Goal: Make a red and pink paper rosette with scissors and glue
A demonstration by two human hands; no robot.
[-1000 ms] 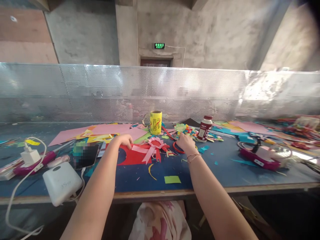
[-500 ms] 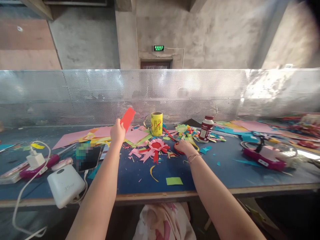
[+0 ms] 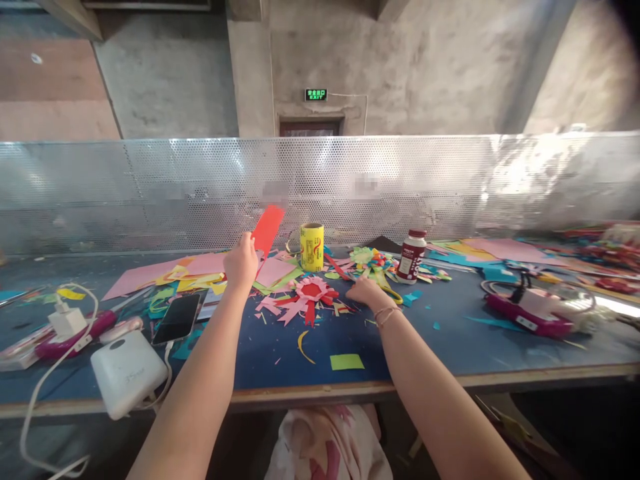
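Note:
In the head view, my left hand (image 3: 242,261) is closed on the lower end of a red paper strip (image 3: 270,227), raised above the table and tilted to the right. My right hand (image 3: 366,291) is low over the tabletop, fingers pointing left and partly apart, with nothing visible in them. Just left of it lies a paper rosette (image 3: 315,291) with a red centre, pink loops and paper tails. A narrow red piece (image 3: 339,267) lies beyond my right fingertips. A yellow curved band (image 3: 393,293) shows behind my right hand, partly covered.
A yellow roll (image 3: 313,247) and a maroon-capped bottle (image 3: 412,257) stand behind. Pink paper sheets (image 3: 145,273) and scraps lie around. On the left are a phone (image 3: 176,319) and a white power bank (image 3: 129,373); a purple power strip (image 3: 530,317) lies right. A perforated metal screen (image 3: 200,193) borders the back.
My left hand has moved slightly right, and the red strip shows longer and reaches higher. The red-orange loop seen at my right fingers no longer shows there.

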